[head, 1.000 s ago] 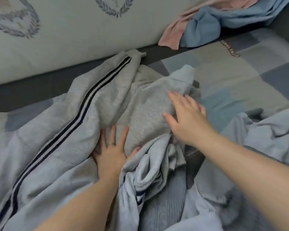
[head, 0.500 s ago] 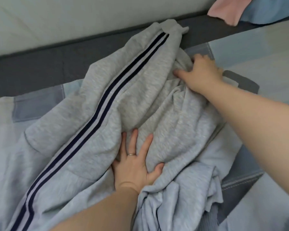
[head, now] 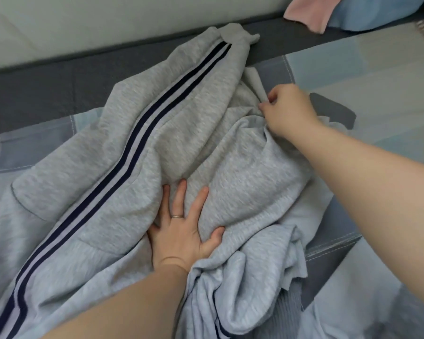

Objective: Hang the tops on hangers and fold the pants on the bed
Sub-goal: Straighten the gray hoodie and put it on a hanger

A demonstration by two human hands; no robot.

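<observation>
Head: grey pants [head: 123, 152] under flat left hand [head: 181, 231]; right hand [head: 287, 108] pinches fold.

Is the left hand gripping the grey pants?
No, the left hand lies flat with fingers spread, pressing on the grey pants; only the right hand pinches a fold.

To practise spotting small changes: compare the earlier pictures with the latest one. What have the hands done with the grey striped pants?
The right hand moved from lying flat mid-fabric to the far end of the pants, where it now pinches a fold. The left hand stayed flat, fingers spread, pressing the middle of the pants.
</observation>
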